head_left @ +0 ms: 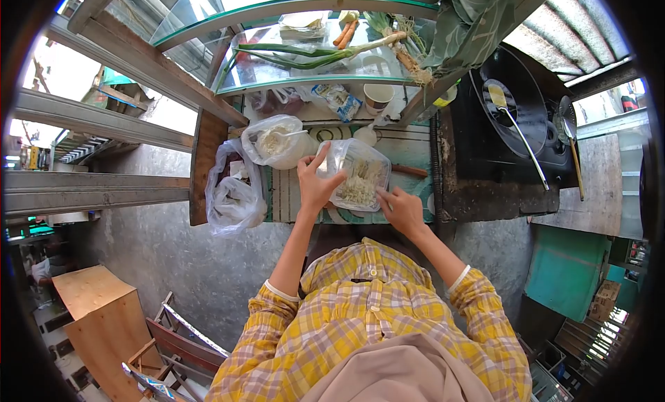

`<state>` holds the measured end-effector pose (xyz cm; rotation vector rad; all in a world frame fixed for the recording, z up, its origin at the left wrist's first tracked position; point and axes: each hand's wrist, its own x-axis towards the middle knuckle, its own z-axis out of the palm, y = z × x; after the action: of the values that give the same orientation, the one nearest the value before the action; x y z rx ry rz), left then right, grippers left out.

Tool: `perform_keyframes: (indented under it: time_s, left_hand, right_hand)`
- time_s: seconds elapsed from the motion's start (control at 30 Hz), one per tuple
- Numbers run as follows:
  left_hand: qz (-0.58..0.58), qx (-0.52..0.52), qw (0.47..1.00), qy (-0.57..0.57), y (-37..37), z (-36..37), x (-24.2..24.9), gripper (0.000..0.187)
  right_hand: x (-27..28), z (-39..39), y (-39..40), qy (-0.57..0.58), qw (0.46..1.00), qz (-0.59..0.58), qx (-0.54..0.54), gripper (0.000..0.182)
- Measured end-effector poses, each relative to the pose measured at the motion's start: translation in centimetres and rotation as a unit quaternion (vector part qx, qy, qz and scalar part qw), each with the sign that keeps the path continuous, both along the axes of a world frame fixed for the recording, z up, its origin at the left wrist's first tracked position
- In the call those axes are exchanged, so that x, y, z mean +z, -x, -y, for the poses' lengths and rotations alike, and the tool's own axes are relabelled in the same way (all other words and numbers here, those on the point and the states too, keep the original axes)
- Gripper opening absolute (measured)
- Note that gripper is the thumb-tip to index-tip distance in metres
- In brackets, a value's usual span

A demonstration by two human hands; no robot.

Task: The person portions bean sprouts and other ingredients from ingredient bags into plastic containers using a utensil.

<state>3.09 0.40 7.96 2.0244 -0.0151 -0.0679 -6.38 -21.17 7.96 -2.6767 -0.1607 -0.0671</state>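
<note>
A clear plastic container (365, 163) holding pale shredded food (363, 183) stands at the front of the worktop. My left hand (320, 182) is at its left side, thumb and index finger spread wide, the thumb over the near-left edge. My right hand (402, 209) has its fingers bent together at the container's lower right corner, pinching the edge. To the left, an open plastic bag of white flour (274, 143) has a spoon handle sticking out. A knife with a brown handle (409, 170) lies just right of the container, partly hidden behind it.
Another plastic bag (236, 194) sits at the worktop's left end. Spring onions (332, 57) and carrots (346, 35) lie on the glass shelf above. A paper cup (378, 97) stands behind. On the right, a wok (509, 107) with a spatula (523, 138) rests on the stove beside a strainer (566, 118).
</note>
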Motion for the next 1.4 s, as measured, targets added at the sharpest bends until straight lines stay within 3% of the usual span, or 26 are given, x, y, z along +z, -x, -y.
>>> perform_keyframes:
  time_s: [0.13, 0.33, 0.43, 0.53, 0.73, 0.83, 1.07, 1.2, 1.3, 1.4]
  left_hand:
    - [-0.006, 0.004, 1.0, 0.013, 0.2, -0.1, -0.1, 0.07]
    - [-0.011, 0.017, 1.0, 0.018, 0.2, -0.5, -0.3, 0.071]
    - [-0.019, 0.004, 1.0, 0.021, 0.0, -0.2, -0.2, 0.072]
    - [-0.015, -0.033, 0.999, -0.007, -0.2, 0.2, 0.0, 0.072]
    - [-0.015, -0.03, 0.999, -0.011, -0.2, 0.2, 0.1, 0.072]
    - [-0.006, -0.004, 1.0, -0.004, -0.1, 0.1, -0.1, 0.071]
    - [-0.013, 0.003, 1.0, -0.006, -0.1, 0.4, 0.1, 0.069]
    - [-0.008, -0.002, 1.0, -0.008, 0.3, 0.5, 0.3, 0.068]
    - [0.004, -0.002, 1.0, -0.017, 0.3, 0.7, 0.2, 0.068]
    - [0.005, -0.005, 1.0, -0.018, 0.7, 0.9, 0.4, 0.068]
  right_hand:
    - [0.4, 1.0, 1.3, 0.008, 0.999, 0.009, 0.045, 0.013]
    - [3.9, 1.4, 1.2, 0.031, 0.997, -0.062, -0.028, 0.015]
    - [1.3, 0.0, 2.2, 0.075, 0.989, -0.116, -0.048, 0.016]
    - [-2.0, 0.4, 0.2, 0.081, 0.991, -0.094, -0.047, 0.018]
    - [-1.7, 2.0, -3.5, 0.102, 0.992, -0.02, -0.071, 0.021]
    - [-2.7, 0.3, -1.9, 0.145, 0.98, -0.118, -0.062, 0.022]
    - [1.1, 1.5, -0.8, 0.008, 0.981, -0.194, -0.019, 0.021]
    - [-0.5, 1.1, -1.7, 0.094, 0.977, -0.162, -0.099, 0.023]
    - [-1.6, -0.8, 0.4, 0.095, 0.961, -0.243, -0.086, 0.021]
    - [-2.5, -0.5, 2.6, -0.101, 0.966, -0.222, -0.083, 0.02]
